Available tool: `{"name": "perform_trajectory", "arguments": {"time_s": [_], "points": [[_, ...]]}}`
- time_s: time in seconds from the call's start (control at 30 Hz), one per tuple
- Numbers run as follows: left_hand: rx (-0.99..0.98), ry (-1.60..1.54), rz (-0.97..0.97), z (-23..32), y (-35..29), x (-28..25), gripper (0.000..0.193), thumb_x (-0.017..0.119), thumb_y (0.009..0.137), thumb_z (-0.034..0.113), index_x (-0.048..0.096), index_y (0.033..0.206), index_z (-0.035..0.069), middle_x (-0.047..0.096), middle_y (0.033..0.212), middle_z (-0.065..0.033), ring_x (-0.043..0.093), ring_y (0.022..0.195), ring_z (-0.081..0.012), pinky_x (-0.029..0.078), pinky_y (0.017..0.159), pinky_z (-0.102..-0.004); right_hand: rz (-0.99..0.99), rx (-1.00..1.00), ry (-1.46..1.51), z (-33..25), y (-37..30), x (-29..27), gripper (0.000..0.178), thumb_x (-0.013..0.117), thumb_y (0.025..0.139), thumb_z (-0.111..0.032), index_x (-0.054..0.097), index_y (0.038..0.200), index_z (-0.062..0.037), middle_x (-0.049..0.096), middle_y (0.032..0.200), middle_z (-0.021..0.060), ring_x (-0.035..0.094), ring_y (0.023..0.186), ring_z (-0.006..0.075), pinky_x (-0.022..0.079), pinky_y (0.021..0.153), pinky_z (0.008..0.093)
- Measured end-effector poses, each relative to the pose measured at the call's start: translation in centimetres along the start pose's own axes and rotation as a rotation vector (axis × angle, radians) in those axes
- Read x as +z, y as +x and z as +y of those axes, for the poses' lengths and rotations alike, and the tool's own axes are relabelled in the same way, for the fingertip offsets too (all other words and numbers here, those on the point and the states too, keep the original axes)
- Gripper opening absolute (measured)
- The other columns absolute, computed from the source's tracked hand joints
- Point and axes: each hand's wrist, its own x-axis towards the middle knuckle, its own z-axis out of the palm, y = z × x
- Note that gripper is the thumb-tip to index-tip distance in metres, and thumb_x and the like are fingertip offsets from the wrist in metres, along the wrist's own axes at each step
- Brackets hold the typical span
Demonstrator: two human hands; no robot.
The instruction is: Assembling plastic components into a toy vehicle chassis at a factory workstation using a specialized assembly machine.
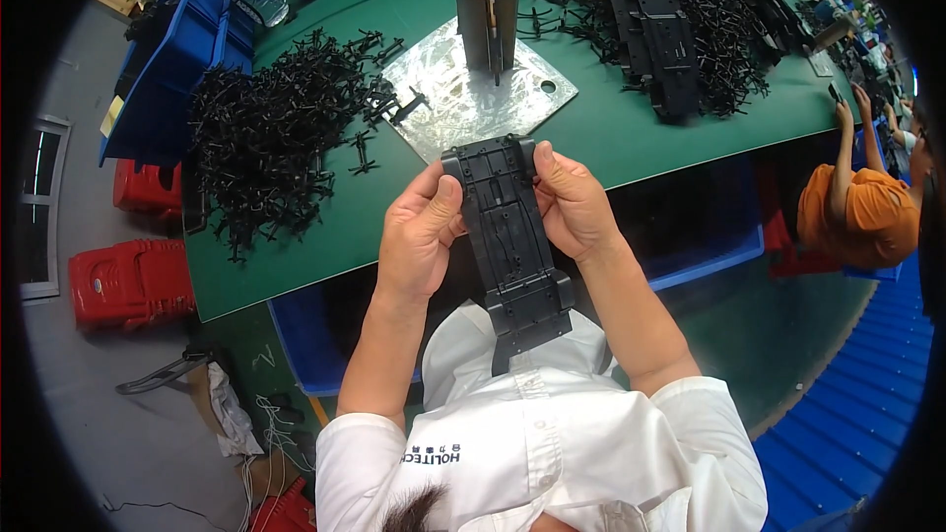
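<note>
Dark hair (414,509) is hanging at the lower edge, over the white shirt (581,443) of the person, who is holding a long black plastic part (509,236) in both hands. It is showing a matte moulded face: raised ribs and shallow channels are running along the middle, small holes are dotting the surface, and broader blocks with rounded shoulders are standing out toward both ends. Beyond the nearer block, a narrower tongue is pointing toward the shirt. The whole piece is slanting slightly, its far end near the metal plate (463,118) on the green table (641,153); whether the two are touching cannot be told.

Both bare forearms are rising from the short sleeves and angling inward. The left hand (419,236) is gripping the part's left side, its thumb pointing up along the edge and its fingers curling behind. The right hand (576,202) is gripping the far right corner, its thumb pressing at the rim; its other fingers are mostly hidden, so their spread cannot be told.

Above the plate, an upright tool (483,10) is ending in a thin tip. A heap of small black pieces (276,128) is lying to the left, and long black parts (660,39) are resting on another heap to the right.
</note>
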Motion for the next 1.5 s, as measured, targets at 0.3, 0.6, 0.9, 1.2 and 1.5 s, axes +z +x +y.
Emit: {"name": "perform_trajectory", "arguments": {"time_s": [0.3, 0.6, 0.9, 1.2, 1.5], "points": [[-0.015, -0.006, 0.049, -0.9, 1.1, 0.3, 0.033, 0.052, 0.092, 0.024, 0.052, 0.112, -0.002, 0.063, 0.098, -0.0049, 0.060, 0.080, -0.0092, 0.049, 0.070, -0.0219, 0.131, 0.022, 0.089, 0.4, 0.6, -0.9, 0.039, 0.045, 0.094, -0.031, 0.055, 0.106, 0.0046, 0.063, 0.097, 0.0140, 0.064, 0.087, 0.0192, 0.053, 0.079, 0.0302], [-0.037, -0.052, 0.060, -1.3, 2.9, 0.0, 0.029, 0.052, 0.092, 0.024, 0.055, 0.108, 0.000, 0.063, 0.095, -0.0048, 0.060, 0.079, -0.0092, 0.048, 0.071, -0.0215, 0.171, -0.048, 0.075, 0.0, 1.9, -0.4, 0.035, 0.046, 0.094, -0.029, 0.056, 0.098, 0.0045, 0.063, 0.088, 0.0122, 0.063, 0.073, 0.0148, 0.055, 0.064, 0.0266], [-0.037, -0.114, 0.117, -0.5, 4.6, 0.4, 0.026, 0.052, 0.092, 0.023, 0.056, 0.103, -0.001, 0.064, 0.093, -0.0052, 0.061, 0.079, -0.0105, 0.048, 0.070, -0.0223, 0.257, -0.062, 0.063, -0.8, 3.5, 0.2, 0.032, 0.050, 0.093, -0.027, 0.056, 0.096, 0.0043, 0.063, 0.085, 0.0119, 0.063, 0.070, 0.0152, 0.055, 0.061, 0.0272], [-0.053, -0.161, 0.118, 0.0, 5.1, 0.6, 0.026, 0.052, 0.092, 0.023, 0.056, 0.102, -0.001, 0.063, 0.093, -0.0071, 0.061, 0.079, -0.0129, 0.048, 0.069, -0.0240, 0.255, -0.065, 0.045, -0.9, 4.2, 0.3, 0.030, 0.051, 0.092, -0.025, 0.056, 0.096, 0.0046, 0.063, 0.087, 0.0116, 0.062, 0.071, 0.0149, 0.054, 0.063, 0.0272], [-0.085, -0.170, 0.145, 0.4, 6.1, -0.3, 0.031, 0.052, 0.092, 0.024, 0.055, 0.107, -0.003, 0.062, 0.099, -0.0087, 0.060, 0.084, -0.0150, 0.049, 0.074, -0.0268, 0.370, -0.051, 0.009, -1.2, 5.0, 1.7, 0.027, 0.049, 0.093, -0.027, 0.056, 0.087, -0.0019, 0.055, 0.064, 0.0004, 0.049, 0.048, 0.0051, 0.047, 0.045, 0.0203]]}}
